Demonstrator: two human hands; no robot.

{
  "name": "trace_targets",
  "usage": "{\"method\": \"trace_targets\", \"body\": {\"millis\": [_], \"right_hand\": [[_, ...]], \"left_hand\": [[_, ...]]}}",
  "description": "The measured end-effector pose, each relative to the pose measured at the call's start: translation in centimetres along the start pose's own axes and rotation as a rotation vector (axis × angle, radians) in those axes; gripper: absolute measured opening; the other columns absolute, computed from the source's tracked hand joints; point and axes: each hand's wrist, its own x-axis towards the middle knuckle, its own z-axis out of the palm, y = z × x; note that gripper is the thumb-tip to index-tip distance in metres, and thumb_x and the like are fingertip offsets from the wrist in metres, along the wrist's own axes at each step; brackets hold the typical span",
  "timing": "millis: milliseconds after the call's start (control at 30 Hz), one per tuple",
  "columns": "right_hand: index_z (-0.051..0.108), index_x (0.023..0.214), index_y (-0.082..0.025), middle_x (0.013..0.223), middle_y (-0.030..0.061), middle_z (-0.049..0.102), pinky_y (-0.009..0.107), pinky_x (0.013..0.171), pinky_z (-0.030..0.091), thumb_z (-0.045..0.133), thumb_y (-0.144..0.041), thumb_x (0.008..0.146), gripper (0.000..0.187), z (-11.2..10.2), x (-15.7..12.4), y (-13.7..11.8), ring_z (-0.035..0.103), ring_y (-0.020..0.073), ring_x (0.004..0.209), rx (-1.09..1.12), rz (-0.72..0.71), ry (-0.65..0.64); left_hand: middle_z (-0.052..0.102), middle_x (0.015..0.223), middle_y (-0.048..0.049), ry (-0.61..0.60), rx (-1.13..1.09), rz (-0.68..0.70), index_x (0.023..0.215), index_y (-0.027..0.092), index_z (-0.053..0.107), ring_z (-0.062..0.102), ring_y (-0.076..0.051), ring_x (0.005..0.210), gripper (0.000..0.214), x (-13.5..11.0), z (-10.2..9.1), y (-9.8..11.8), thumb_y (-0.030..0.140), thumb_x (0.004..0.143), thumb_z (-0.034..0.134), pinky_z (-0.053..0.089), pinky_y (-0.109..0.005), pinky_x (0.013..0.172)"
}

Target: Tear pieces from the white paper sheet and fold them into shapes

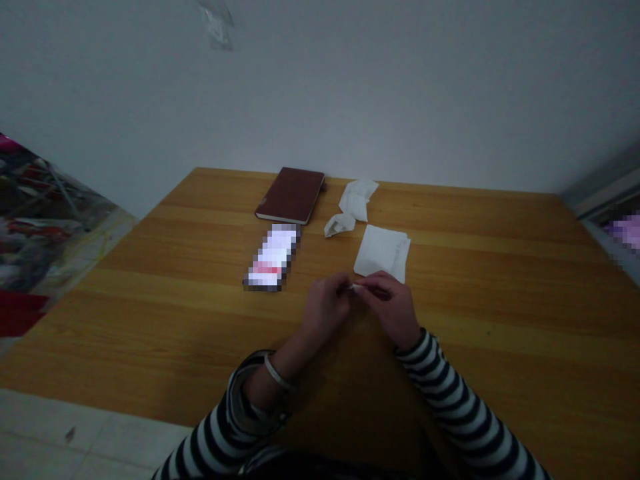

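Note:
My left hand and my right hand meet above the near middle of the table, fingertips almost touching. Between them a small white piece, which looks like paper, is pinched; most of it is hidden by the fingers. Just beyond my right hand lie lined paper sheets, stacked slightly askew, with some writing along the right side. Farther back are a creased piece of paper and a smaller crumpled paper touching or nearly touching it.
A dark red-brown notebook lies closed towards the back of the wooden table. In front of it lies a phone with a lit, blurred screen. A pale wall rises behind the table. Cluttered items stand at the far left.

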Motion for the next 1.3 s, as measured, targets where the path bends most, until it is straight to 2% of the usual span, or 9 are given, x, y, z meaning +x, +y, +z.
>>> {"method": "trace_targets", "body": {"millis": [100,200,300,400,500,800,933,1100,1300], "right_hand": [[0.075,0.073,-0.019,0.074,0.0041,0.067,0.028,0.06,0.053,0.074,-0.031,0.078,0.012,0.0,0.1,0.2,0.063,0.016,0.067,-0.095,-0.051,0.053],[0.072,0.068,-0.019,0.063,0.0018,0.064,0.026,0.051,0.05,0.073,-0.035,0.078,0.019,-0.2,0.2,0.4,0.059,0.014,0.055,-0.01,0.04,0.09],[0.074,0.086,-0.019,0.064,0.001,0.068,0.026,0.046,0.052,0.074,-0.04,0.077,0.023,-0.3,0.2,0.3,0.06,0.0136,0.049,0.185,0.172,-0.021],[0.073,0.105,-0.021,0.073,0.0015,0.071,0.027,0.053,0.056,0.07,-0.04,0.08,0.031,-0.3,0.2,0.0,0.063,0.0135,0.055,0.256,0.162,-0.151],[0.076,0.102,-0.024,0.089,0.0036,0.071,0.03,0.068,0.059,0.075,-0.036,0.077,0.028,-0.6,0.3,-0.4,0.068,0.0156,0.074,0.213,0.044,-0.18],[0.078,0.081,-0.023,0.083,0.0049,0.074,0.032,0.071,0.057,0.077,-0.03,0.076,0.009,-1.8,0.9,-0.2,0.069,0.0179,0.077,0.152,-0.025,-0.085],[0.075,0.07,-0.022,0.071,0.0024,0.072,0.028,0.064,0.054,0.077,-0.027,0.075,0.006,-2.3,1.1,-0.6,0.066,0.0156,0.068,0.153,-0.049,-0.05],[0.077,0.08,-0.024,0.078,0.0021,0.073,0.028,0.067,0.056,0.082,-0.025,0.07,0.011,-2.5,1.1,-0.5,0.067,0.0161,0.072,0.199,-0.044,-0.098],[0.078,0.086,-0.026,0.086,0.0029,0.073,0.029,0.076,0.056,0.082,-0.024,0.07,0.016,-2.7,1.3,0.1,0.068,0.0161,0.082,0.215,-0.07,-0.145]], "left_hand": [[0.063,0.06,-0.0016,-0.054,-0.039,0.058,0.067,0.017,0.064,0.055,-0.016,0.055,0.018,0.0,-0.1,0.0,0.017,0.084,0.057,0.038,-0.027,0.055],[0.067,0.066,-0.0025,-0.142,-0.21,0.056,0.076,0.017,0.068,0.058,-0.016,0.06,0.024,0.2,0.1,-0.1,0.026,0.091,0.052,0.043,-0.027,0.059],[0.068,0.069,-0.003,-0.147,-0.388,-0.055,0.078,0.015,0.067,0.06,-0.016,0.062,0.025,0.6,0.3,-0.3,0.031,0.091,0.052,0.046,-0.025,0.058],[0.064,0.061,0.001,-0.119,-0.589,-0.176,0.092,0.015,0.063,0.056,-0.013,0.052,0.024,1.0,0.0,-0.3,0.038,0.088,0.057,0.044,-0.022,0.051],[0.063,0.06,0.0031,-0.099,-0.74,-0.215,0.097,0.016,0.061,0.055,-0.01,0.048,0.03,1.2,-0.6,-0.1,0.043,0.086,0.062,0.043,-0.019,0.048],[0.076,0.087,-0.0053,-0.241,-0.754,-0.102,0.091,0.014,0.073,0.069,-0.017,0.079,0.021,1.2,-1.7,0.5,0.025,0.074,0.077,0.055,-0.029,0.077],[0.078,0.095,-0.0059,-0.312,-0.687,-0.035,0.096,0.017,0.076,0.071,-0.019,0.09,0.018,1.0,-1.9,0.4,0.026,0.08,0.073,0.054,-0.033,0.087],[0.076,0.108,-0.0067,-0.333,-0.767,-0.043,0.108,0.019,0.074,0.071,-0.022,0.098,0.04,1.0,-1.9,0.4,0.019,0.069,0.082,0.054,-0.035,0.092],[0.074,0.112,-0.0097,-0.389,-0.805,-0.084,0.112,0.016,0.072,0.07,-0.023,0.103,0.036,1.2,-2.3,0.4,0.023,0.077,0.076,0.052,-0.037,0.097]]}}
